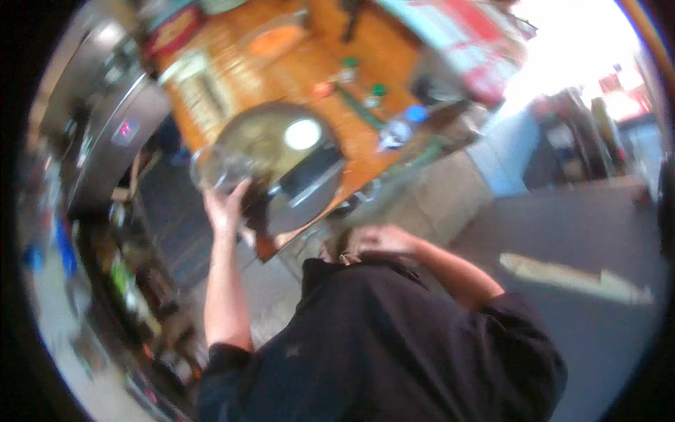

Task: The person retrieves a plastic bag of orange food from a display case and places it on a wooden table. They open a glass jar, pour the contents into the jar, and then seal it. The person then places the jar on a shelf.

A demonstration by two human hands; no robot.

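My left hand (224, 208) grips a clear, rounded vessel (216, 166), glass or plastic, at the left edge of a large round tray or disc (253, 126). On that round surface are a white round thing (302, 134) and a dark rectangular object (311, 169) with a shiny edge. My right hand (382, 240) is near my waist, in front of my dark shirt. It is blurred, and whether it holds anything is unclear.
The wooden table (364, 153) also bears a bottle with a blue cap (396, 133), small green-capped bottles (375, 96) and an orange item (275, 41). A metal appliance (121, 111) stands left. A dark surface (569, 237) with a pale long piece (575, 279) lies right.
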